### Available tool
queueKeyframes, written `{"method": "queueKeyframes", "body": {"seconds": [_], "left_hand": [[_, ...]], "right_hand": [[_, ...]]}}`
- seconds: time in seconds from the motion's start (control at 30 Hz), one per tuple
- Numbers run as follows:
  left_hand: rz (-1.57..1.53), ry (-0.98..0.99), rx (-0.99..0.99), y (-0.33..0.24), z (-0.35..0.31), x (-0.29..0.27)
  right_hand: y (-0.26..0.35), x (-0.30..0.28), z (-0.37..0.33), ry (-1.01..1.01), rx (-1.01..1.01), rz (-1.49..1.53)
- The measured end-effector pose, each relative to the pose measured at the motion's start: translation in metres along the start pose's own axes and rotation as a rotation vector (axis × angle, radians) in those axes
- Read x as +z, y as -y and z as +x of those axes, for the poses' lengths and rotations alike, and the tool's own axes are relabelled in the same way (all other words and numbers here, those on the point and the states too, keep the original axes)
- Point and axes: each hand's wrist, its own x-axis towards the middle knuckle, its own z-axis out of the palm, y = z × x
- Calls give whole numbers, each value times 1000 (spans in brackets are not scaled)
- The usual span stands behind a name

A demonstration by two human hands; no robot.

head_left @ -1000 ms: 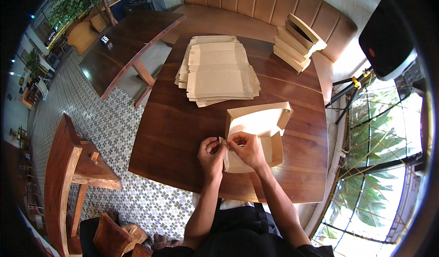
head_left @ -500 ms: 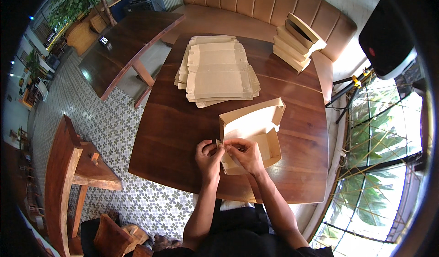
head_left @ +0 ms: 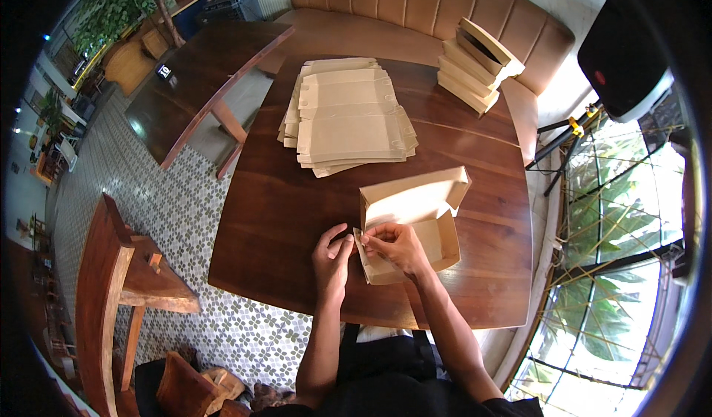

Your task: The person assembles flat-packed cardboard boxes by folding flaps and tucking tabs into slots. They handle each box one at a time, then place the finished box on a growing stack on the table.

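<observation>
A brown cardboard box point(head_left: 439, 240) with its lid raised stands near the front edge of the dark wooden table. At its left side, my right hand point(head_left: 399, 249) reaches over the tray and pinches a small flap near the left corner by the lid hinge. My left hand point(head_left: 331, 265) is just left of that corner, thumb and fingers apart and holding nothing. Whether its fingertips still brush the flap is hard to tell. The folded end of the flap is partly hidden by my right fingers.
Behind the box lies a stack of flat, unfolded cardboard blanks point(head_left: 348, 131). Several folded boxes point(head_left: 475, 72) are piled at the table's back right. A brown padded bench point(head_left: 356, 35) curves behind the wooden table point(head_left: 267, 224), and a black speaker point(head_left: 623, 57) on a stand is at the right.
My left hand has loosened its pinch at the flap and drawn slightly left, its fingers parting. My right hand stays on the flap. The box lid leans a little farther right.
</observation>
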Motion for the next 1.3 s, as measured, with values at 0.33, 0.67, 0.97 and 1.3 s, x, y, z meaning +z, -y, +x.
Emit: {"method": "queueKeyframes", "body": {"seconds": [0.33, 0.67, 0.97, 1.3], "left_hand": [[561, -20, 223, 3, 7, 1], [922, -166, 581, -24, 26, -1], [1076, 61, 906, -35, -28, 62], [1435, 521, 441, -44, -25, 58]], "right_hand": [[-7, 5, 7, 50, -40, 81], [25, -41, -67, -582, -476, -304], [-6, -135, -18, -456, -333, -312], [20, -130, -21, -333, -103, -163]]}}
